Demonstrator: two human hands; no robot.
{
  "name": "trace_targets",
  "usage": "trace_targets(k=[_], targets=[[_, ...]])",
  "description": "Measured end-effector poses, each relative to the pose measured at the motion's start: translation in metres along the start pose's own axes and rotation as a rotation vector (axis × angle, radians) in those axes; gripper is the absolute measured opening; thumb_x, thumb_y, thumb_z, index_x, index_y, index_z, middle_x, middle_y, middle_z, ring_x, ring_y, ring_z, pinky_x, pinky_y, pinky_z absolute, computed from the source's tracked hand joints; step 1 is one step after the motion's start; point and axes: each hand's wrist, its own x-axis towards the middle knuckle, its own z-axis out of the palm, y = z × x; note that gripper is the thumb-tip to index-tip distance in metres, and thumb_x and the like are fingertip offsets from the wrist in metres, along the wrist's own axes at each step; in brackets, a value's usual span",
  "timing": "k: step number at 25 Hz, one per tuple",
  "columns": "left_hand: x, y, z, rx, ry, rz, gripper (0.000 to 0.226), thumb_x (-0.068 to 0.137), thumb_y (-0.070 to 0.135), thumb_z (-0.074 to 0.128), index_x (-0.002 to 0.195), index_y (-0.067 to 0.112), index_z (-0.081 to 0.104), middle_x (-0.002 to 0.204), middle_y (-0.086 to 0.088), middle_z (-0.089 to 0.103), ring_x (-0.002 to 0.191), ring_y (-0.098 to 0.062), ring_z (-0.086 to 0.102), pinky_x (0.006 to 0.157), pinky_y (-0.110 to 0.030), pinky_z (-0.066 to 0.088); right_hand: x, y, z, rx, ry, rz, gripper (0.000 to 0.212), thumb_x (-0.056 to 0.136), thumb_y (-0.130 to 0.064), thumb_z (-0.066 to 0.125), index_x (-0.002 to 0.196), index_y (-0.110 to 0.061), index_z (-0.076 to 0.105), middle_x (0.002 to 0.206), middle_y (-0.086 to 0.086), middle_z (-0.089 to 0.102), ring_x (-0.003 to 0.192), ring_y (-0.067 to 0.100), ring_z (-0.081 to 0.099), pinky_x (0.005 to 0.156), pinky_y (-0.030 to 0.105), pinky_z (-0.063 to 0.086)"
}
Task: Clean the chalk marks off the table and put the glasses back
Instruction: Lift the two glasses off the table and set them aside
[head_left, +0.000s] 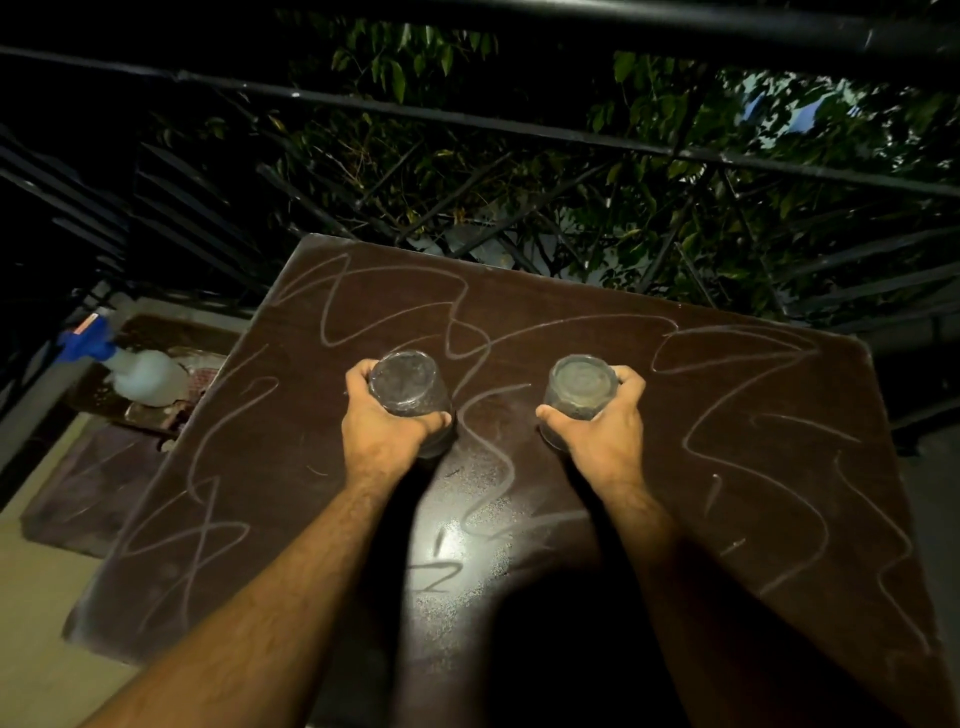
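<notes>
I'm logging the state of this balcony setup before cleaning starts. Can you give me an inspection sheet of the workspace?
Surface: dark brown table, covered edge to edge with looping white chalk marks; none wiped yet.
Job's things: two clear glasses, both upside down on the table, left glass and right glass.
Clutter: nothing seen on the table besides the glasses.
Grippers: left hand grips the left glass, right hand grips the right glass, fingers wrapped round the sides.
Cables: nothing seen.
Surroundings: white spray bottle with blue trigger head standing off the table's left edge; black metal railing behind, leafy branches beyond it; dark, night lighting.
</notes>
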Motion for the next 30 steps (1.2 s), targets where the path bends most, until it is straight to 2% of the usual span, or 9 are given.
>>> trace_targets(k=[5, 10, 14, 18, 23, 27, 30], targets=[[0.012, -0.009, -0.032, 0.017, 0.02, 0.036, 0.101, 0.055, 0.017, 0.096, 0.139, 0.037, 0.044, 0.118, 0.012, 0.06, 0.107, -0.01, 0.058, 0.095, -0.022, 0.043, -0.012, -0.018, 0.02, 0.012, -0.014, -0.002, 0.088, 0.06, -0.025, 0.096, 0.123, -0.027, 0.034, 0.115, -0.005, 0.055, 0.104, 0.012, 0.055, 0.085, 0.023, 0.041], [0.036, -0.017, -0.06, 0.031, -0.021, 0.049, 0.089, 0.05, 0.016, 0.096, 0.122, 0.042, 0.05, 0.109, 0.013, 0.065, 0.102, -0.012, 0.064, 0.086, -0.02, 0.045, -0.023, -0.042, 0.048, 0.01, -0.007, 0.008, 0.087, 0.06, -0.022, 0.096, 0.121, -0.031, 0.034, 0.112, -0.008, 0.055, 0.103, 0.011, 0.055, 0.085, 0.023, 0.041], [0.063, -0.019, -0.087, 0.05, -0.071, 0.086, 0.087, 0.051, 0.017, 0.096, 0.119, 0.043, 0.05, 0.107, 0.014, 0.065, 0.099, -0.01, 0.062, 0.076, -0.011, 0.041, -0.029, -0.062, 0.081, 0.023, -0.023, 0.003, 0.096, 0.058, -0.027, 0.097, 0.136, -0.034, 0.04, 0.123, -0.01, 0.058, 0.112, 0.009, 0.055, 0.095, 0.024, 0.044], [0.088, -0.023, -0.113, 0.062, -0.069, 0.121, 0.09, 0.049, 0.017, 0.097, 0.125, 0.037, 0.054, 0.108, 0.014, 0.066, 0.1, -0.009, 0.062, 0.079, -0.015, 0.041, -0.039, -0.075, 0.118, 0.069, -0.016, -0.007, 0.094, 0.058, -0.03, 0.097, 0.133, -0.036, 0.041, 0.124, -0.009, 0.06, 0.115, 0.012, 0.059, 0.102, 0.033, 0.049], [0.115, -0.037, -0.157, 0.076, -0.039, 0.126, 0.091, 0.044, 0.021, 0.097, 0.12, 0.042, 0.052, 0.109, 0.016, 0.068, 0.102, -0.01, 0.066, 0.09, -0.027, 0.052, -0.049, -0.098, 0.161, 0.124, -0.017, -0.05, 0.087, 0.063, -0.035, 0.094, 0.132, -0.035, 0.041, 0.123, -0.01, 0.06, 0.112, 0.01, 0.059, 0.093, 0.023, 0.045], [0.131, -0.048, -0.197, 0.072, 0.004, 0.138, 0.088, 0.048, 0.015, 0.097, 0.119, 0.038, 0.051, 0.104, 0.019, 0.063, 0.101, -0.01, 0.062, 0.082, -0.014, 0.043, -0.057, -0.119, 0.197, 0.118, -0.031, -0.097, 0.085, 0.065, -0.034, 0.093, 0.133, -0.031, 0.042, 0.122, -0.008, 0.061, 0.112, 0.013, 0.06, 0.092, 0.023, 0.044], [0.144, -0.062, -0.228, 0.084, 0.035, 0.127, 0.089, 0.047, 0.018, 0.098, 0.119, 0.041, 0.05, 0.106, 0.019, 0.062, 0.103, -0.01, 0.061, 0.091, -0.023, 0.046, -0.064, -0.135, 0.228, 0.126, -0.057, -0.125, 0.085, 0.065, -0.032, 0.093, 0.133, -0.029, 0.042, 0.122, -0.007, 0.061, 0.112, 0.014, 0.06, 0.092, 0.023, 0.044]])
